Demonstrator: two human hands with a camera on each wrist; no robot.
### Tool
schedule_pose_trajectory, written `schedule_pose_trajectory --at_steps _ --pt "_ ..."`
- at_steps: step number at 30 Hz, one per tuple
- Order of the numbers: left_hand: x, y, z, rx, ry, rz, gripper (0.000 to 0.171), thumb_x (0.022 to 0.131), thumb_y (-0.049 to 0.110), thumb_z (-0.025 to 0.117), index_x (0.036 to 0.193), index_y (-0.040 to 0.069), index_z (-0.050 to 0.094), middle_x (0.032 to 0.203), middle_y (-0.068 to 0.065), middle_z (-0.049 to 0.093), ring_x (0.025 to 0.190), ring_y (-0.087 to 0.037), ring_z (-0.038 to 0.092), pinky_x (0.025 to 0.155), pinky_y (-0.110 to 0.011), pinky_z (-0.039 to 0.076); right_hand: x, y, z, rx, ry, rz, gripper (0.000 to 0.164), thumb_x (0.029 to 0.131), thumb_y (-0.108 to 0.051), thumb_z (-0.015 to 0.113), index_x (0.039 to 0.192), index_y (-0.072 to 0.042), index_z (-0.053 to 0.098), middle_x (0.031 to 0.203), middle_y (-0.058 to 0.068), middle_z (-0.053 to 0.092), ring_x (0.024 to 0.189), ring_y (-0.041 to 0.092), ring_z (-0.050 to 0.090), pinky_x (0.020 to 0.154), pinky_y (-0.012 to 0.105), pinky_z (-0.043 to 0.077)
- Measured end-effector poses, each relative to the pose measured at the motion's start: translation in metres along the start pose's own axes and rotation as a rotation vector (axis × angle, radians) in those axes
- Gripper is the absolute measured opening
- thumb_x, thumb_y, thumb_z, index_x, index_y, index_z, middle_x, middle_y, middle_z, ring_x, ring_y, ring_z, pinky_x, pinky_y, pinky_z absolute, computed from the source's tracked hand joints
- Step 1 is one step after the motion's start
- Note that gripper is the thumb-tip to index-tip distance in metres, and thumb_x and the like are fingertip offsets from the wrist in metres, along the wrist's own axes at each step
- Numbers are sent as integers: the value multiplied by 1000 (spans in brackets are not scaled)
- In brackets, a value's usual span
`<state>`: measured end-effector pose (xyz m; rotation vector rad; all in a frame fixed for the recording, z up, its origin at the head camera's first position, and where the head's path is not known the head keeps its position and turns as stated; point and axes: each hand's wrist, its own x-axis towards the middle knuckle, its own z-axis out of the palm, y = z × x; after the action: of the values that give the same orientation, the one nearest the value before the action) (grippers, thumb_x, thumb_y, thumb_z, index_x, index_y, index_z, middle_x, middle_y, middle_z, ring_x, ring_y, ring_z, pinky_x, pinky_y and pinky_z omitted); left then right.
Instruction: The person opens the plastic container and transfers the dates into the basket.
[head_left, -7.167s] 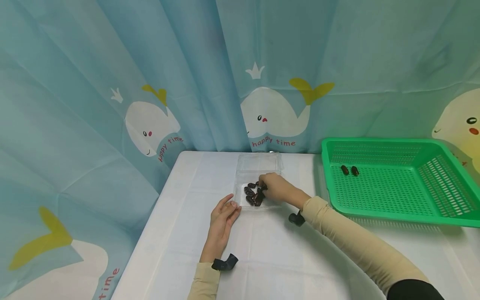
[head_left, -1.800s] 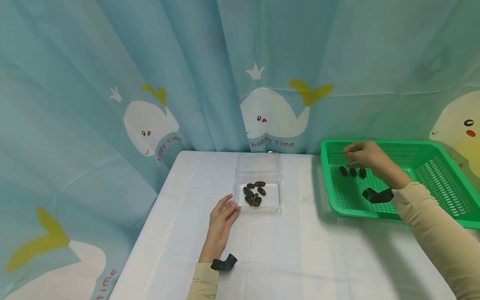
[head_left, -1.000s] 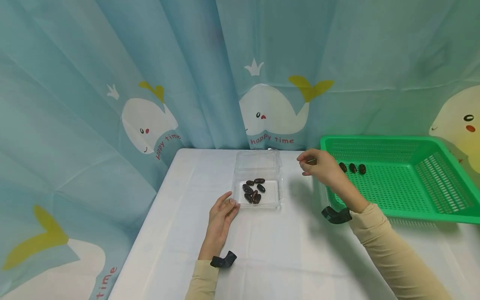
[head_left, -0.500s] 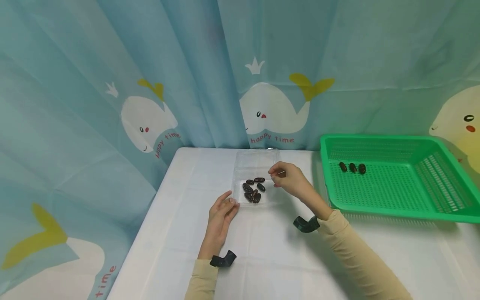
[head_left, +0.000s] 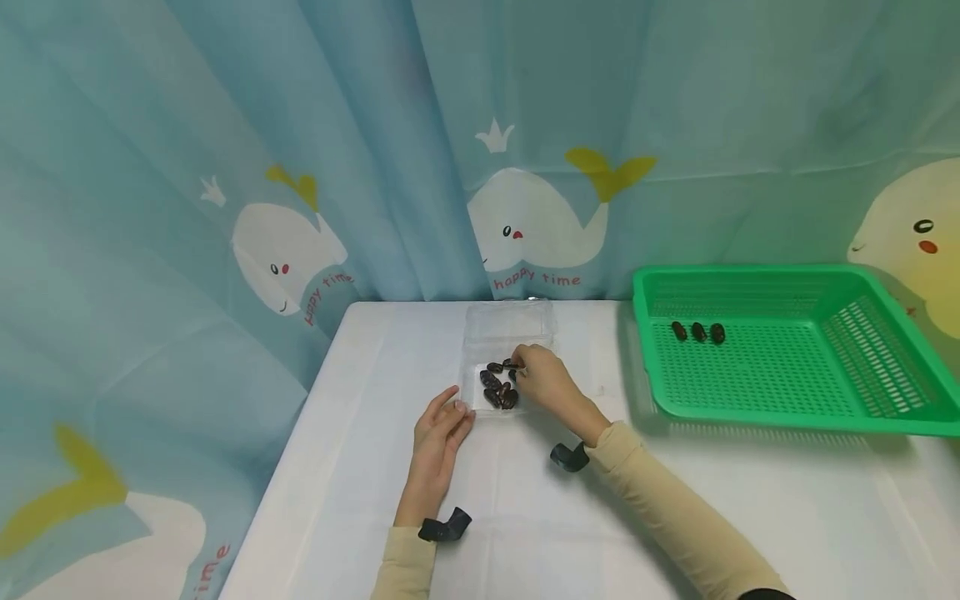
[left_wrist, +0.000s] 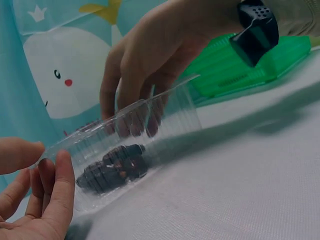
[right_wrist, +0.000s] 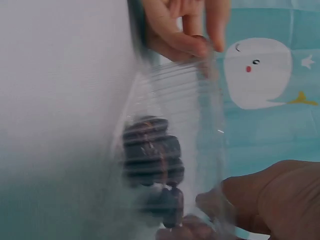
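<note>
Several dark, glossy dates point(head_left: 491, 381) lie in a clear plastic clamshell box point(head_left: 508, 319) whose lid is folded back. My left hand point(head_left: 435, 437) pinches the near left corner of the box, thumb at the rim and fingers along the wall in the left wrist view. From the right, my right hand point(head_left: 551, 383) reaches down into the box, its fingers bent over the dates on the far right side. In the left wrist view the right fingertips point(left_wrist: 153, 127) show through the plastic wall; I cannot tell whether they grip a date.
A green perforated basket point(head_left: 757, 414) stands at the right of the white table point(head_left: 592, 533). Three dates point(head_left: 698, 332) lie in a row at its back left. A blue curtain point(head_left: 525, 83) with whale prints hangs behind the table.
A third date now lies in the basket's row. My right hand has come from the basket leftward and down into the box. The left hand stays at the box corner.
</note>
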<state>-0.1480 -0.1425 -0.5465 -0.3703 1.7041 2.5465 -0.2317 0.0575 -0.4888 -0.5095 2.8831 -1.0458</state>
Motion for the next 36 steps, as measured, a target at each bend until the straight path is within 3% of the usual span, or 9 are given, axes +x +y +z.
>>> schedule_pose_trajectory --at_steps 9,15,20,30,36 --pt "-4 0 1 -47 14 30 49 104 2 60 151 1 48 137 -16 55 119 -19 63 105 -26 58 3 -5 15 -68 2 9 18 92 2 69 109 7 72 101 21 74 90 31 70 80 44 63" --pt "-4 0 0 -72 10 31 49 104 0 59 151 -3 47 121 -6 58 107 -12 66 104 -25 59 2 -7 17 -128 -3 -43 14 89 8 68 102 7 71 92 21 73 83 30 69 72 42 63" --pt "-3 0 0 -89 -2 27 49 104 -3 55 152 -5 46 116 -1 58 106 -11 66 105 -25 58 1 -7 20 -150 -7 -89 16 86 12 66 100 7 72 90 21 72 83 31 70 72 42 64" --pt "-3 1 -1 -105 -9 37 49 105 -3 53 153 -5 44 116 -1 58 106 -10 66 106 -25 58 4 -4 13 -60 -26 -95 18 81 11 67 98 5 71 89 18 70 80 27 65 72 40 61" --pt "-4 3 -2 -127 5 32 49 105 -3 54 152 -5 45 115 0 57 105 -11 65 107 -26 58 1 -11 -6 20 -49 -32 17 87 4 70 103 1 71 95 14 72 83 24 66 74 39 61"
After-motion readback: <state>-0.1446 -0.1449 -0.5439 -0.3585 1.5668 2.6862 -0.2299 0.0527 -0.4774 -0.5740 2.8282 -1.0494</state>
